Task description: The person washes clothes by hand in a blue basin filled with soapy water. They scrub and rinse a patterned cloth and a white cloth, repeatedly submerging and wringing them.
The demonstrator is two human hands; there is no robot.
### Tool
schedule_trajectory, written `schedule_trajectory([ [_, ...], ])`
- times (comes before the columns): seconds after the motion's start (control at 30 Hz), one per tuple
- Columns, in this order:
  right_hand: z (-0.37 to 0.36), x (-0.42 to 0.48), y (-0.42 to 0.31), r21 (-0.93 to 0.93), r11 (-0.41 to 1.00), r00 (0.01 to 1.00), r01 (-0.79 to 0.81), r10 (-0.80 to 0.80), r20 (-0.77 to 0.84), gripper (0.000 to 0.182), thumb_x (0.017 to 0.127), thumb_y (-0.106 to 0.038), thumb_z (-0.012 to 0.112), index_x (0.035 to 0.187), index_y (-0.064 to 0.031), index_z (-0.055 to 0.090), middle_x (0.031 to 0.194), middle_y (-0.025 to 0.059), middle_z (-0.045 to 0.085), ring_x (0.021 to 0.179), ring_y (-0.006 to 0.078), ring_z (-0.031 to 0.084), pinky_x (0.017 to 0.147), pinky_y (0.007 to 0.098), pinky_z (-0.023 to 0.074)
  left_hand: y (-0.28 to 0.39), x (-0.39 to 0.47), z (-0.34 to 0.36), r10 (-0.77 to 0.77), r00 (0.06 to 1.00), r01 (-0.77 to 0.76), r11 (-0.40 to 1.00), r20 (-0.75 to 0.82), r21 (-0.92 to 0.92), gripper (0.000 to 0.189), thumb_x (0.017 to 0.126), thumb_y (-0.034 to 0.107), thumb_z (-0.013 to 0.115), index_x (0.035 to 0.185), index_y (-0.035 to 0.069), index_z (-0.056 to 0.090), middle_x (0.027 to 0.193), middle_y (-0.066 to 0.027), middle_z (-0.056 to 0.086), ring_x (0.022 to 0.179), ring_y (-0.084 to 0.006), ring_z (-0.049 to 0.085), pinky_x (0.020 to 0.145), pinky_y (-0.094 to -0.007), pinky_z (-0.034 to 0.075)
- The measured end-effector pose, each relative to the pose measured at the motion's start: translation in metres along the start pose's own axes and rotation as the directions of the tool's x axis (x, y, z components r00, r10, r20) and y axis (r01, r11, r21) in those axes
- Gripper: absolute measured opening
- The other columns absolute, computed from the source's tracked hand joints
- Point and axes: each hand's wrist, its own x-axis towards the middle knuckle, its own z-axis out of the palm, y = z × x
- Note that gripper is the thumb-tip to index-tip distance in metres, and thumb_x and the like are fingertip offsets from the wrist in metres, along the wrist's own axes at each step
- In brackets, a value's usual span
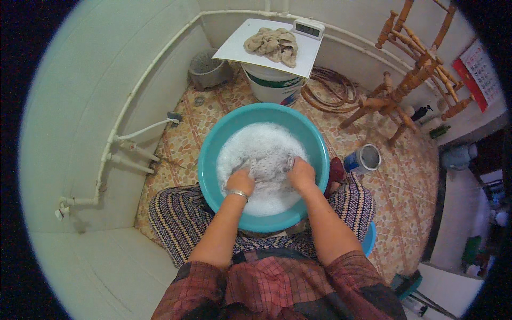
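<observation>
Before me stands a teal plastic basin [264,109] filled with thick white suds [264,134]. A wet, foam-covered cloth [270,168] stretches between my hands at the surface of the suds. My left hand [241,181], with a metal bracelet at the wrist, grips the cloth's left side. Its right side is bunched in my right hand [301,174]. Foam covers the lower part of the cloth, and some of my fingertips are hidden in it.
Beyond the basin, a white board [234,44] on a bucket [272,86] bears a crumpled beige cloth [272,43] and a small digital display [309,29]. A coiled hose [332,90], wooden stand [390,102] and can [363,159] are at right; pipes [120,138] run along the left wall.
</observation>
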Motion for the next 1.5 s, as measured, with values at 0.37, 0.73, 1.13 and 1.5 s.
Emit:
schedule_trajectory([
  [0.37, -0.026, 0.017, 0.012, 0.960, 0.197, 0.969, -0.200, 0.182, 0.165, 0.023, 0.083, -0.022, 0.046, 0.098, -0.0087, 0.057, 0.091, 0.0013, 0.059, 0.078, 0.0184, 0.056, 0.069, 0.0313, 0.0440, -0.021, -0.017, -0.108, -0.160, 0.981, 0.132, 0.161, 0.106, -0.978, 0.025, 0.081, 0.028, 0.058, 0.077, 0.004, 0.055, 0.061, 0.0012, 0.050, 0.049, -0.0070, 0.045, 0.046, -0.0200, 0.039],
  [0.73, -0.077, -0.004, 0.006, 0.999, 0.006, 0.948, -0.052, 0.315, 0.047, 0.022, 0.071, -0.001, 0.054, 0.092, -0.0075, 0.053, 0.060, -0.0032, 0.044, 0.041, 0.0059, 0.034, 0.035, 0.0209, 0.0241, -0.012, -0.030, -0.161, -0.311, 0.911, -0.066, 0.536, -0.269, -0.841, 0.022, 0.082, 0.027, 0.056, 0.077, 0.006, 0.059, 0.060, 0.0031, 0.051, 0.045, -0.0018, 0.035, 0.041, -0.0173, 0.028],
  [1.13, -0.089, 0.001, 0.010, 0.959, 0.139, 0.811, 0.245, 0.513, -0.282, 0.019, 0.071, 0.000, 0.049, 0.089, -0.0066, 0.051, 0.062, 0.0012, 0.047, 0.051, 0.0103, 0.044, 0.045, 0.0232, 0.0370, 0.037, -0.075, -0.239, -0.153, 0.832, -0.552, -0.317, -0.533, -0.771, 0.021, 0.086, 0.023, 0.047, 0.073, 0.005, 0.050, 0.090, -0.0105, 0.056, 0.056, -0.0093, 0.043, 0.053, -0.0228, 0.036],
  [1.5, -0.036, -0.006, -0.005, 0.061, 0.994, 0.978, 0.088, -0.075, -0.195, 0.036, 0.074, -0.015, 0.052, 0.109, -0.0083, 0.051, 0.100, 0.0188, 0.053, 0.089, 0.0363, 0.052, 0.076, 0.0441, 0.0436, 0.002, -0.014, -0.088, 0.117, 0.982, -0.118, 0.993, -0.146, 0.004, 0.045, 0.069, 0.030, 0.064, 0.103, 0.003, 0.054, 0.102, -0.0153, 0.054, 0.096, -0.0295, 0.050, 0.082, -0.0372, 0.041],
])
